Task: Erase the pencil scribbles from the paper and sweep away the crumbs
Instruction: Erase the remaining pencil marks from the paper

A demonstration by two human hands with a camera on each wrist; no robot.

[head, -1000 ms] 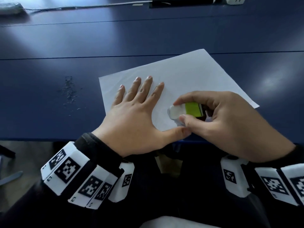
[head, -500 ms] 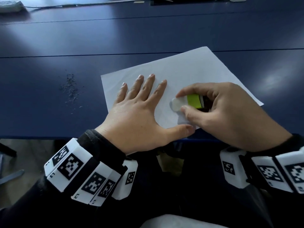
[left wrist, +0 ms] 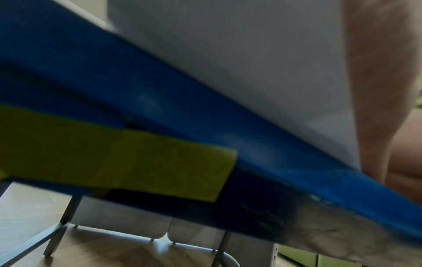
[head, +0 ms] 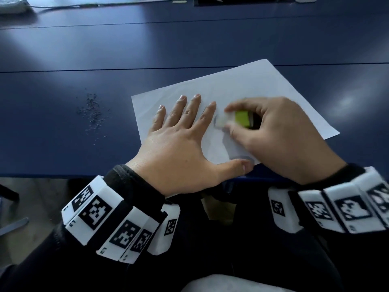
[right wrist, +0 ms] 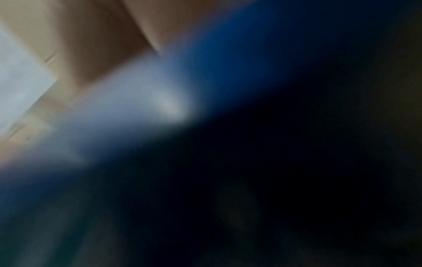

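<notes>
**Erasing under way, crumbs not yet swept**

Dark blue surface (head: 63, 49) fills the head view, with a cable and a pale device at its far edge. White paper (head: 252, 87) lies skewed near the front edge. Left hand (head: 179, 148) is flat on the sheet, fingers straight and spread, thumb out along the near edge — pinning it, holding nothing. Right hand (head: 280, 140) pinches an eraser (head: 235, 119), white tip with green sleeve, tip down on the paper just beside the left index finger; the hand is motion-blurred. Grey pencil marks (head: 242, 159) show near the left thumb, fainter traces around the eraser tip. A scatter of dark crumbs (head: 92, 110) sits on the bare surface, well left of the paper.

Left wrist view: paper from below at the surface edge, a yellow-green strip on the underside, chair legs on a wood floor beneath.

Right wrist view: too blurred — only skin, pale paper, blue.

Judgement: scribbles partly cleared, some left near the front edge; sweeping still to do.
</notes>
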